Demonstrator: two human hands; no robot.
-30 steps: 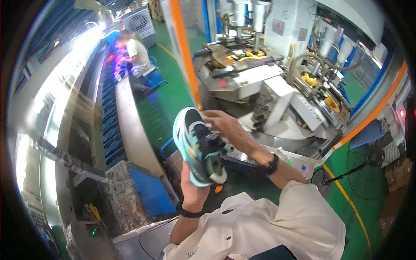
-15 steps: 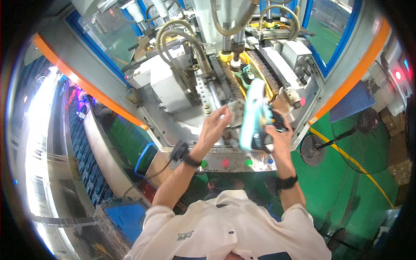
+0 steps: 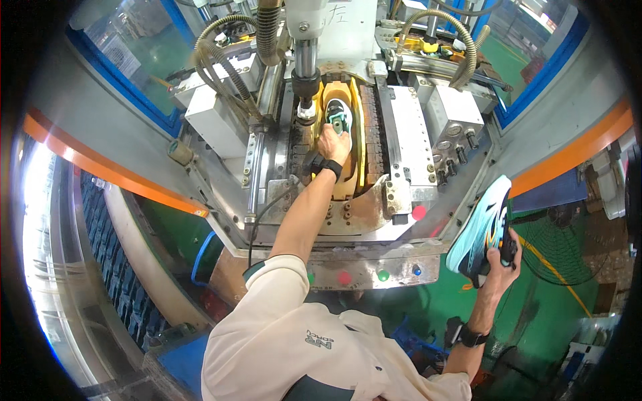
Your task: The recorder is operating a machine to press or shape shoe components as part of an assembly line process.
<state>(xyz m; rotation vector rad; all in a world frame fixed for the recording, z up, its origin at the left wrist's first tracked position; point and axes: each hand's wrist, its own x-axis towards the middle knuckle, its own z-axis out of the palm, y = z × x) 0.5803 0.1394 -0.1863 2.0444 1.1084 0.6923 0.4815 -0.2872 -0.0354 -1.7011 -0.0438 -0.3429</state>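
Observation:
My left hand (image 3: 334,142) reaches into the machine's yellow-sided bay, its fingers closed at the opening of a shoe (image 3: 338,110) that lies between the pads. That shoe is dark and white at the toe, with green at the opening; my hand hides its heel. Out to the right, clear of the machine, my right hand (image 3: 501,271) grips a second shoe (image 3: 478,230) at its dark upper. Its pale turquoise sole is tilted up and faces left.
A metal press rod (image 3: 305,73) hangs just left of the bay. Coloured buttons line the front panel (image 3: 361,274). White blocks (image 3: 217,117) and hoses flank the bay. Orange-edged guards (image 3: 114,170) stand at both sides. A fan (image 3: 565,247) is at the right.
My left hand has moved forward into the bay and closed on the shoe there. My right hand has carried the turquoise-soled shoe away from the machine to the right. The view has shifted.

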